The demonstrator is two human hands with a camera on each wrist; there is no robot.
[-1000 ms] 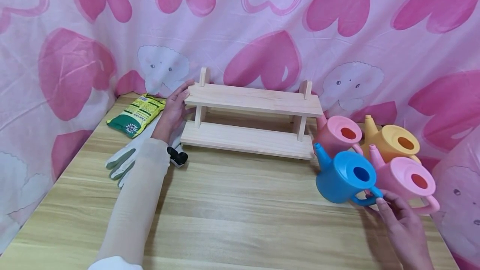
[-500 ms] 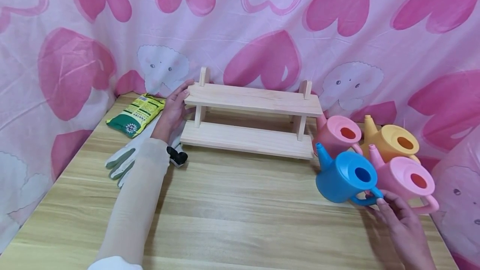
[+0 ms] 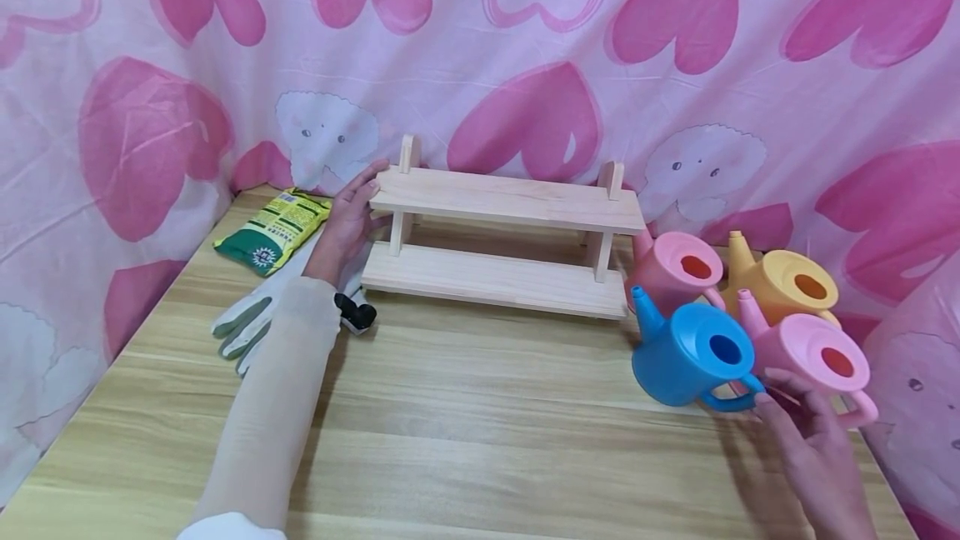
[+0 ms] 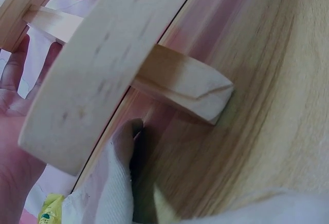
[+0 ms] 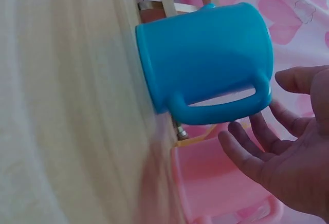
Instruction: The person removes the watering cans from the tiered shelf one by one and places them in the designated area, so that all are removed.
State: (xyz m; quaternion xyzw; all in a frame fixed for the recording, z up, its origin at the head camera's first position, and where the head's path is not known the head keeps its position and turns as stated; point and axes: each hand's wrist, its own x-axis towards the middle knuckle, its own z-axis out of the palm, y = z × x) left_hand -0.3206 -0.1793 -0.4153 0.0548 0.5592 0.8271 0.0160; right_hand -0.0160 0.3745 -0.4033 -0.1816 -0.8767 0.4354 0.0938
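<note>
A two-tier wooden shelf [image 3: 495, 277] stands on the table. My left hand [image 3: 348, 219] holds the left end of its upper board, with fingers above and below the edge; in the left wrist view, fingers [image 4: 15, 70] reach up beneath that board. A blue watering can [image 3: 690, 352] stands upright to the right of the shelf, spout toward the back left. My right hand [image 3: 810, 432] is right at its handle [image 5: 221, 112]. The right wrist view shows that thumb and fingers spread loosely, not wrapped around the handle.
Beside the blue can are a light pink watering can [image 3: 810, 352], a darker pink one [image 3: 675, 265] and a yellow one [image 3: 791, 282]. A green-and-yellow packet [image 3: 273, 232] and white gloves [image 3: 247, 315] lie left, near a small black object [image 3: 355, 312]. A pink curtain [image 3: 480, 40] hangs behind.
My right hand's fingers have loosened from the blue watering can's handle and spread. The can was nudged very slightly to the right earlier. My left hand and the shelf have stayed put.
</note>
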